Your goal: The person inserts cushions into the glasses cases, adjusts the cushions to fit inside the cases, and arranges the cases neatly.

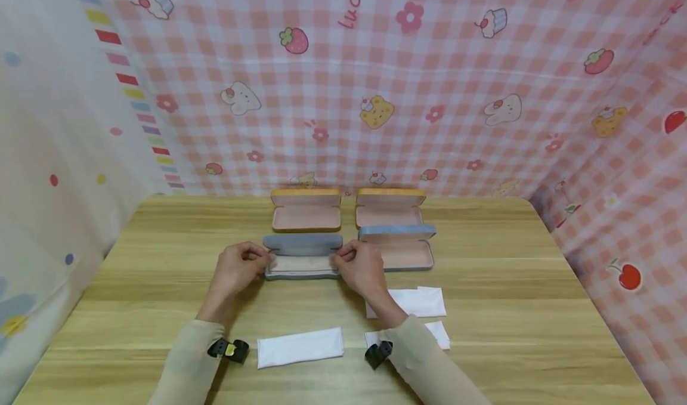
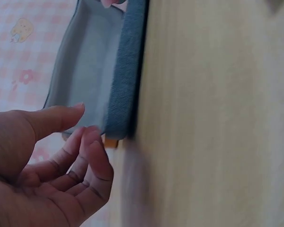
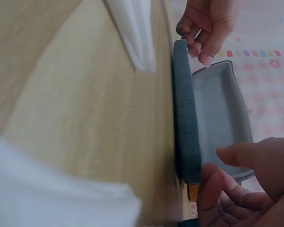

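the left hand [image 1: 237, 269] and right hand [image 1: 363, 268] were apart, at nine and three o'clock of the grey case [image 1: 302, 245] on the table [image 1: 499, 309], any grip impossible to tell, and light, matched handling probably served best.

The left forearm [image 1: 188, 357] and right forearm [image 1: 429, 357] extend forward, slanting toward each other. The left hand [image 1: 237, 269] has its fingers [image 2: 97, 158] loosely bent, the thumb [image 2: 57, 119] apart from the fingertips. The right hand [image 1: 363, 268] likewise curves, its thumb clear of the forefinger.
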Action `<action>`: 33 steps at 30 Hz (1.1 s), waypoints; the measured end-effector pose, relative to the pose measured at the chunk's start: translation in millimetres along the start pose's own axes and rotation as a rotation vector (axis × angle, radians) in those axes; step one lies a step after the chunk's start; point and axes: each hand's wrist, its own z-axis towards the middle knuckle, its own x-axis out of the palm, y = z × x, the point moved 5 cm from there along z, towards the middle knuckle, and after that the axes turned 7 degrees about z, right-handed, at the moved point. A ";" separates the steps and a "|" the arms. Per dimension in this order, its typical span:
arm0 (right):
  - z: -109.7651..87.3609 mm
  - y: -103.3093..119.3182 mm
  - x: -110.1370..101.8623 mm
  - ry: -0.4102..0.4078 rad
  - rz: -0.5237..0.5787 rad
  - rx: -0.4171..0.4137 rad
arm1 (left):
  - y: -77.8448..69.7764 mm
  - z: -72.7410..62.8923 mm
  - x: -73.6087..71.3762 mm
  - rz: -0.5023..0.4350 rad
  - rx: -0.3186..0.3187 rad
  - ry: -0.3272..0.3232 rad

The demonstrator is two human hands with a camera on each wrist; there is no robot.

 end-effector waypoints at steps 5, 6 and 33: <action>-2.0 3.1 -5.9 0.046 0.000 -0.003 | -1.9 -1.2 -5.4 -0.025 0.013 0.064; -2.5 4.0 -7.6 0.052 0.006 -0.001 | -2.5 -1.6 -6.6 -0.027 0.018 0.077; -6.4 9.1 -7.3 0.236 0.089 0.118 | -4.7 -5.2 0.5 -0.177 -0.052 0.169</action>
